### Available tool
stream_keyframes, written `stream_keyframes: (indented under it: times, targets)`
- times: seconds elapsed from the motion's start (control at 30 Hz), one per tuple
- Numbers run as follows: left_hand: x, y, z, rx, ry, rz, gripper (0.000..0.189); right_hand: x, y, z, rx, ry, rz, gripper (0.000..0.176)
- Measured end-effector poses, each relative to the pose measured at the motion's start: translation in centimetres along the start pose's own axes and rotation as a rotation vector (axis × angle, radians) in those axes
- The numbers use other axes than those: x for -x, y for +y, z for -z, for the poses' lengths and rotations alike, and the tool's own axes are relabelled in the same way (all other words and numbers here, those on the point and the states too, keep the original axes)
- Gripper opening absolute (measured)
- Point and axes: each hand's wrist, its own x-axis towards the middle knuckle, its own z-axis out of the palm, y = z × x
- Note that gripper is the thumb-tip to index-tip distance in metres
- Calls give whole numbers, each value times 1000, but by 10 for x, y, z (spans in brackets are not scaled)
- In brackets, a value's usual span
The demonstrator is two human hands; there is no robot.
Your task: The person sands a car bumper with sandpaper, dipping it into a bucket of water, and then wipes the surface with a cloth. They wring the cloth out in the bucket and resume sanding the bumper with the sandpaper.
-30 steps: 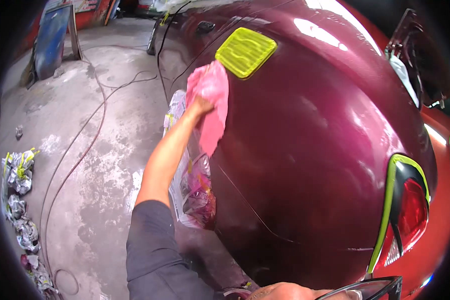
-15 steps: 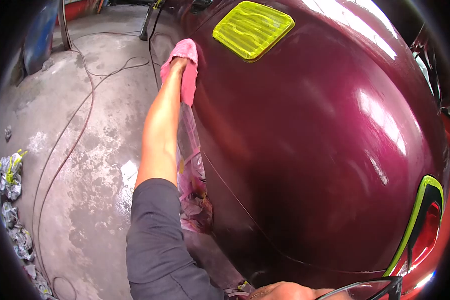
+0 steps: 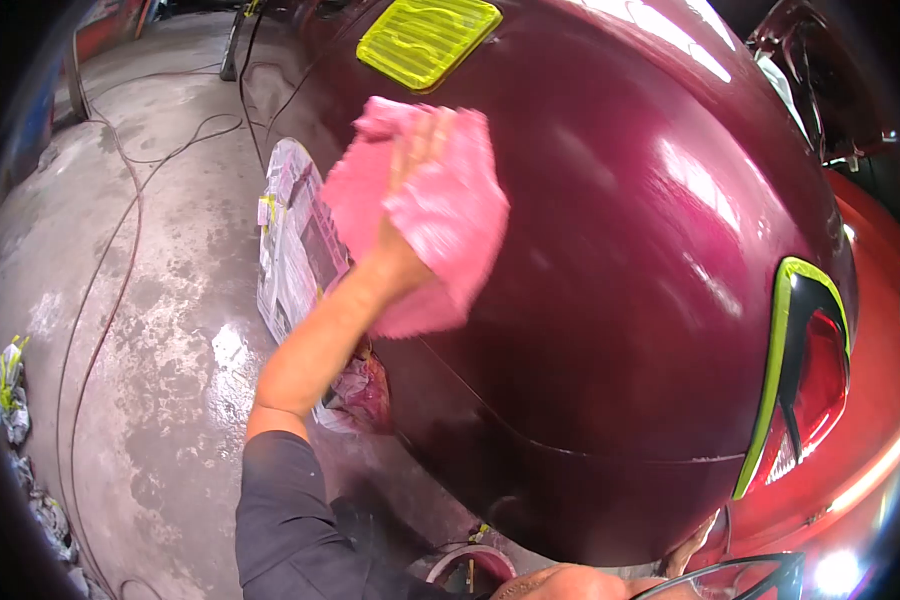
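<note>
A pink cloth (image 3: pixel 460 225) is wrapped loosely about my left hand (image 3: pixel 402 255), part of it draped over the palm and wrist, the rest spreading out to the left. Some fingers show through its folds, and motion blurs its edges. It overlaps the glossy maroon car panel (image 3: pixel 590 300) near the wheel opening. Above it on the panel, a small square fuel-door area (image 3: pixel 428 40) is covered in yellow-green tape. Plastic-and-tape masking (image 3: pixel 295 240) covers the wheel just left of the cloth. My right hand is out of view.
A tail light (image 3: pixel 818 370) edged with yellow-green tape sits at the right, beside a red car body (image 3: pixel 875 300). Hoses (image 3: pixel 135 230) run across the concrete floor (image 3: pixel 185 330). Crumpled masking (image 3: pixel 12 395) lies at far left; a round bucket (image 3: pixel 480 565) stands below the panel.
My left hand and the cloth have come back toward me and to the right, from the panel's far left edge. The cloth has opened out wider, and the view has shifted.
</note>
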Motion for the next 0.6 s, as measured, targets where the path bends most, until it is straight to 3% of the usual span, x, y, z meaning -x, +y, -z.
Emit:
stream_keyframes:
  times: [0.03,0.07,0.1,0.13,0.17,0.2,0.37,0.43,0.47,0.53,0.6]
  targets:
    - [7,22,-12,74,112,-83,77,-1,3,3,-8,0,0,59]
    - [2,60,-11,-389,-4,-79,77,-3,7,5,-20,2,4,59]
    - [1,100,24,-308,-214,-116,75,-3,11,7,-25,7,2,59]
    - [4,129,33,-87,-206,-127,74,-4,14,9,-37,8,-2,59]
    - [18,155,18,305,34,-127,76,-6,18,11,-47,11,-4,59]
    - [24,183,31,362,-113,-156,73,-9,22,13,-62,15,-8,59]
    - [74,263,36,355,-215,-231,66,-17,48,18,104,30,99,57]
    - [89,269,36,586,-695,-33,65,-13,31,12,155,-7,147,59]
    - [106,269,33,598,-700,-76,65,-8,19,7,124,5,136,59]
    - [149,268,27,351,-297,-104,65,-5,0,-3,80,16,124,60]
    - [173,266,35,500,-404,36,65,-4,-14,-11,50,21,133,60]
